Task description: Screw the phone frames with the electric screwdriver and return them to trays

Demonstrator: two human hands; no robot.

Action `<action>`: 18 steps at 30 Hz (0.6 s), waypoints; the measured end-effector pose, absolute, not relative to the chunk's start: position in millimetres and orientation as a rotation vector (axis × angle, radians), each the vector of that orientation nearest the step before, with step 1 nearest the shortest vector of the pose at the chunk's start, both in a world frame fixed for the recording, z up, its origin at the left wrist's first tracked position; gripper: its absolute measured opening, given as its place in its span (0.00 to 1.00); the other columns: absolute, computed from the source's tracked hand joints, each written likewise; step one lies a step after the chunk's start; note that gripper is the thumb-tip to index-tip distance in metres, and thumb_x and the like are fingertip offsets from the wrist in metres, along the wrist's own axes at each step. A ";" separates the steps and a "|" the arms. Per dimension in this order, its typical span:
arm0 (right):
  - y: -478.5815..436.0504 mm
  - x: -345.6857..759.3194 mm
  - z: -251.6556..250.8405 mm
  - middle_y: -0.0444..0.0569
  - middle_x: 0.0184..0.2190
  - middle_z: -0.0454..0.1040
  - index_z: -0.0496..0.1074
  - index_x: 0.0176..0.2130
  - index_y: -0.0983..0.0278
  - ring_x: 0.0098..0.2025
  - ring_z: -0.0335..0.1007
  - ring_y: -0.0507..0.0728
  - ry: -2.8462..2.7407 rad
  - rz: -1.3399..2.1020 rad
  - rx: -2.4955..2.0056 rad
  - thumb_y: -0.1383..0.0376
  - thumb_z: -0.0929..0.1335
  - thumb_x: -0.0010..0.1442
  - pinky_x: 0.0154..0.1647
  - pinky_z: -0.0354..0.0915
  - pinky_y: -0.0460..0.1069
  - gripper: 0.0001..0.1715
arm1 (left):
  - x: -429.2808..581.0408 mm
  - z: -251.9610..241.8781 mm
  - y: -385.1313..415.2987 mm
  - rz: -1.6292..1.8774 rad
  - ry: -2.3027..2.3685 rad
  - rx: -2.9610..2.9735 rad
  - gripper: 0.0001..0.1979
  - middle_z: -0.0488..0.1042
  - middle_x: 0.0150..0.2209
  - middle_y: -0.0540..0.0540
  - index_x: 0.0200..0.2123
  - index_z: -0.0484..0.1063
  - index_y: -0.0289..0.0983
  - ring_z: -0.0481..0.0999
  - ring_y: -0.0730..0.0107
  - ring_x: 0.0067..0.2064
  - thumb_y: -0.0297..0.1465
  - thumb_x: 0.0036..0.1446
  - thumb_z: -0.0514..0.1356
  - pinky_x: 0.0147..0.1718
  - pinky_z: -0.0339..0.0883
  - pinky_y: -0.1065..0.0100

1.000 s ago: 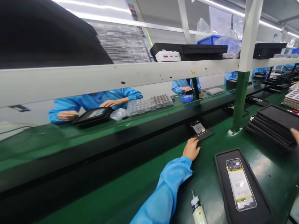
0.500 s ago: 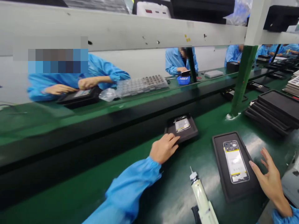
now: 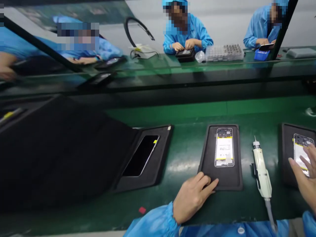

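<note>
Near the table's front edge, my left hand (image 3: 192, 197) is closed on the near left corner of a black tray (image 3: 229, 181), its thumb and fingers at the rim. In that tray lies an opened phone (image 3: 224, 149), its battery and inner parts showing. My right hand (image 3: 307, 176), partly cut off by the frame's right edge, is open, fingers apart, over a second opened phone (image 3: 298, 146) in another black tray (image 3: 287, 164). Whether it touches that phone I cannot tell. Between the trays lies a pale electric screwdriver (image 3: 263, 176), bit pointing away from me.
At left, a large dark, blurred shape (image 3: 61, 158) stands beside a tray (image 3: 155, 164) holding a phone with a black screen (image 3: 142, 156). A red scrap (image 3: 142, 210) lies near the front edge. Across the bench, several people in blue work beside a clear compartment box (image 3: 224, 52).
The view has swung left. The tray under my left hand now lies closer to the front edge, left of the screwdriver. My right hand is now over the phone in the right tray.
</note>
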State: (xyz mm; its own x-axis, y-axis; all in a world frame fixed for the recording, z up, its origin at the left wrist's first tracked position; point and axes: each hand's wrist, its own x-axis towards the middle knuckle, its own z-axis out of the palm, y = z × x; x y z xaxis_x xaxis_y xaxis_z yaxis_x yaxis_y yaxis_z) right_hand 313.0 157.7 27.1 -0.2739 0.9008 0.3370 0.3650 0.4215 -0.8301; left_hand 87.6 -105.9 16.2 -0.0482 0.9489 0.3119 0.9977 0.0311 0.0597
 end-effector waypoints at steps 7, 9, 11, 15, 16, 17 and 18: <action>140.4 295.8 14.2 0.58 0.60 0.64 0.66 0.58 0.65 0.56 0.67 0.65 -2.125 0.612 -0.852 0.56 0.67 0.62 0.54 0.70 0.62 0.28 | 75.7 24.3 -117.9 -0.882 -2.466 -2.174 0.14 0.78 0.34 0.47 0.45 0.75 0.38 0.77 0.69 0.35 0.37 0.65 0.54 0.33 0.72 0.71; 137.8 298.9 9.4 0.58 0.57 0.67 0.68 0.56 0.66 0.55 0.68 0.64 -2.231 0.483 -0.761 0.57 0.66 0.64 0.55 0.69 0.61 0.24 | 61.8 24.7 -113.6 -1.093 -2.617 -1.833 0.14 0.80 0.37 0.47 0.44 0.77 0.39 0.79 0.67 0.38 0.38 0.65 0.54 0.38 0.73 0.70; 136.0 303.2 5.9 0.57 0.56 0.69 0.68 0.55 0.67 0.55 0.68 0.62 -2.324 0.380 -0.648 0.60 0.64 0.66 0.57 0.67 0.59 0.21 | 48.3 19.5 -109.0 -1.196 -2.685 -1.436 0.14 0.80 0.39 0.47 0.41 0.78 0.40 0.79 0.63 0.41 0.39 0.63 0.55 0.43 0.74 0.66; 130.3 309.1 3.1 0.57 0.54 0.70 0.69 0.53 0.68 0.54 0.70 0.59 -2.407 0.304 -0.515 0.62 0.63 0.67 0.58 0.66 0.53 0.18 | 34.6 0.0 -104.5 -1.249 -2.690 -1.102 0.17 0.79 0.43 0.42 0.42 0.78 0.36 0.78 0.56 0.45 0.40 0.61 0.54 0.49 0.72 0.57; 128.3 309.5 2.4 0.57 0.54 0.70 0.69 0.52 0.68 0.53 0.70 0.58 -2.405 0.299 -0.510 0.63 0.63 0.68 0.58 0.66 0.52 0.17 | 34.1 -4.4 -104.3 -1.257 -2.695 -1.080 0.17 0.79 0.43 0.42 0.42 0.78 0.36 0.79 0.56 0.45 0.40 0.61 0.55 0.49 0.72 0.57; 126.3 309.6 1.2 0.56 0.54 0.71 0.70 0.52 0.69 0.53 0.70 0.58 -2.402 0.296 -0.512 0.63 0.63 0.68 0.58 0.65 0.51 0.17 | 34.3 -7.9 -104.4 -1.265 -2.701 -1.064 0.16 0.79 0.42 0.42 0.42 0.78 0.37 0.79 0.56 0.44 0.40 0.60 0.56 0.49 0.73 0.57; 124.4 309.5 -0.5 0.56 0.53 0.71 0.70 0.52 0.69 0.53 0.70 0.58 -2.401 0.296 -0.516 0.63 0.63 0.68 0.58 0.65 0.51 0.17 | 34.9 -10.6 -104.6 -1.273 -2.707 -1.056 0.16 0.79 0.42 0.43 0.42 0.78 0.37 0.79 0.57 0.44 0.40 0.59 0.56 0.49 0.73 0.58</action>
